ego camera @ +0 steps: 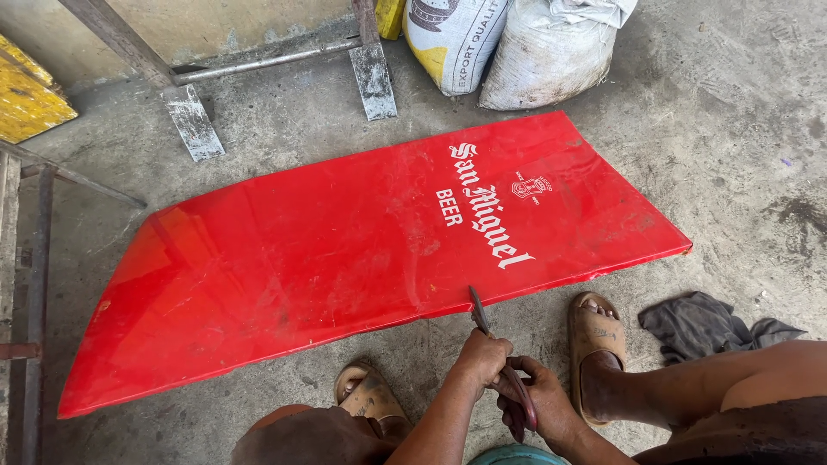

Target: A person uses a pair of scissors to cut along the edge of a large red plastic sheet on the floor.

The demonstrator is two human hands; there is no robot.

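Observation:
A large red sheet panel [345, 250] with white printing lies flat on the concrete floor. A pair of metal shears [479, 312] points away from me, its blade tips at the panel's near edge. My left hand [478, 357] grips the shears just behind the blades. Below it, my right hand [544, 405] is closed around the reddish handles [519, 405]. Both hands sit between my knees, just in front of the panel's edge.
My feet in tan sandals [594, 331] [369, 396] rest on the floor near the panel. A grey rag [702, 323] lies at the right. Two filled sacks [517, 47] and a metal frame's legs [194, 120] stand beyond the panel. A teal round object [517, 455] is below my hands.

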